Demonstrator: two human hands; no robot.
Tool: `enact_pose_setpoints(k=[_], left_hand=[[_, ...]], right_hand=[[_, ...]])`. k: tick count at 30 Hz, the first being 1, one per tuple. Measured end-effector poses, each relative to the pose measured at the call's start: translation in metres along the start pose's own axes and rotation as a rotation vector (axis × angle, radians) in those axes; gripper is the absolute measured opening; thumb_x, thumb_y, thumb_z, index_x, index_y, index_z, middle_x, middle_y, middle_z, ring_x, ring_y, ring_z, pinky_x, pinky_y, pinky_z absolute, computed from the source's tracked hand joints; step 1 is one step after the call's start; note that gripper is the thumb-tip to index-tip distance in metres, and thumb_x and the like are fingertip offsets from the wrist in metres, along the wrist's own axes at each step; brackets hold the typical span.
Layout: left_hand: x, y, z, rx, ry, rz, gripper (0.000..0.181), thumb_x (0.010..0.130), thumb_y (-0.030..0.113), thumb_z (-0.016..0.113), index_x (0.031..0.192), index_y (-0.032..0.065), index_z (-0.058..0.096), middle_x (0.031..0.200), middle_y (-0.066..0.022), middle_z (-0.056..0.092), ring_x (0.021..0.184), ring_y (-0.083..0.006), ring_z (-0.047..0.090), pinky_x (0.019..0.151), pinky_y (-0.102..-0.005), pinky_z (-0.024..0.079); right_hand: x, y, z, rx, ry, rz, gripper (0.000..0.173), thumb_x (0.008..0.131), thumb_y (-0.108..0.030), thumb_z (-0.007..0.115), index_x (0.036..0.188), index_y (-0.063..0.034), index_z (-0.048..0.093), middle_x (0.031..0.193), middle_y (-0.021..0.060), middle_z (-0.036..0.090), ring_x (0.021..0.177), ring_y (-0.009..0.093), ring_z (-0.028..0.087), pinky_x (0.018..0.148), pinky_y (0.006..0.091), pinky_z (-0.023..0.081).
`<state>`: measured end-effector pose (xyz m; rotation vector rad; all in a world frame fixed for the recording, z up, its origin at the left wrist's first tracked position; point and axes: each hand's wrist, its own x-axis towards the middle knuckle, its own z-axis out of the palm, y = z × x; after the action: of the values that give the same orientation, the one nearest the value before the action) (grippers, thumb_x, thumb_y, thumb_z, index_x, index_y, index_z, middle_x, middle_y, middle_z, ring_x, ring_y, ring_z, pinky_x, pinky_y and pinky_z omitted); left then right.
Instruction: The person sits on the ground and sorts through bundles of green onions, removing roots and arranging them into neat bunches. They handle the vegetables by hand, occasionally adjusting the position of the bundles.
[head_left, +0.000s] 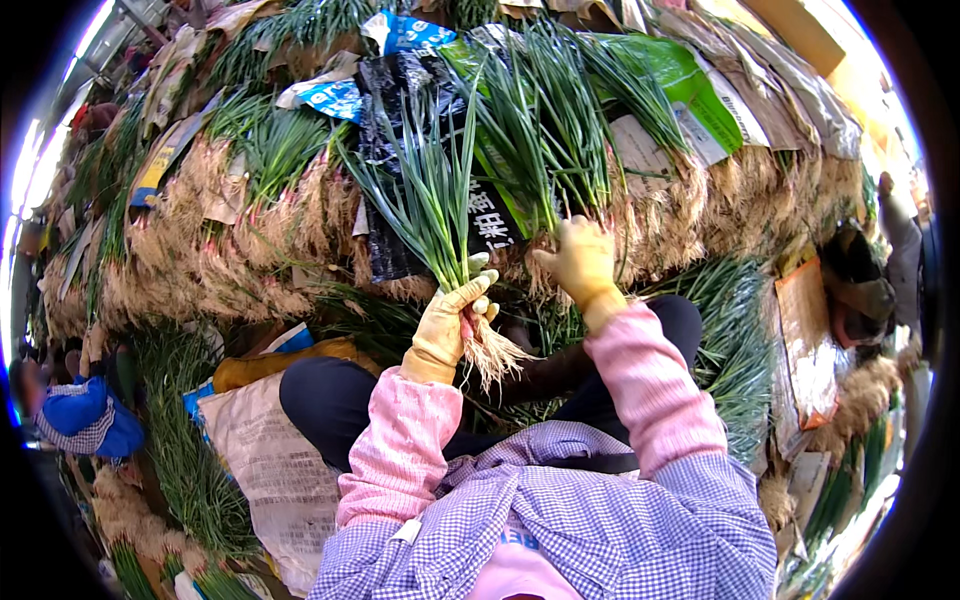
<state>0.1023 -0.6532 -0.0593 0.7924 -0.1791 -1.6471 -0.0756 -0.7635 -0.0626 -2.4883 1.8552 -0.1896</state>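
My left hand (448, 322), in a pale yellow glove, is closed around the lower stems of a bunch of green onions (436, 202). Its long green leaves fan upward, and its pale roots hang below the hand. At the right, my right hand (583, 262), gloved too, is at the root end of other green onions (574, 142) lying on the pile; whether its fingers grip any stems cannot be told. A black plastic sack (397, 135) with white writing lies under and behind the held bunch.
A long heap of rooted onions (217, 262) spans the front, partly covered by sacks, one green (675, 82). Loose leaves (724, 352) lie at both sides. A pale woven sack (277, 472) is beside my left knee. A person in blue (90, 416) is at far left.
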Motion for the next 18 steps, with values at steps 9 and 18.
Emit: enact_pose_setpoints(k=[9, 18], left_hand=[[-0.029, 0.021, 0.008, -0.031, -0.178, 0.251, 0.043, 0.078, 0.001, 0.063, 0.118, 0.0038, 0.05, 0.095, -0.0071, 0.061, 0.055, -0.0095, 0.052, 0.064, -0.0299, 0.052], [-0.002, -0.01, 0.006, 0.017, -0.014, 0.063, 0.013, 0.08, 0.001, 0.057, 0.093, 0.0056, 0.055, 0.089, -0.0078, 0.062, 0.062, -0.0103, 0.058, 0.068, -0.0314, 0.055]], right_hand=[[-0.053, -0.052, -0.011, 0.404, -0.063, -0.322, 0.013, 0.069, -0.01, 0.062, 0.08, -0.0063, 0.058, 0.08, 0.0098, 0.058, 0.076, 0.028, 0.056, 0.069, 0.0358, 0.047], [-0.015, 0.032, 0.023, 0.423, 0.064, 0.114, 0.025, 0.074, -0.024, 0.067, 0.088, -0.0049, 0.061, 0.086, 0.0125, 0.061, 0.079, 0.028, 0.059, 0.072, 0.0374, 0.047]])
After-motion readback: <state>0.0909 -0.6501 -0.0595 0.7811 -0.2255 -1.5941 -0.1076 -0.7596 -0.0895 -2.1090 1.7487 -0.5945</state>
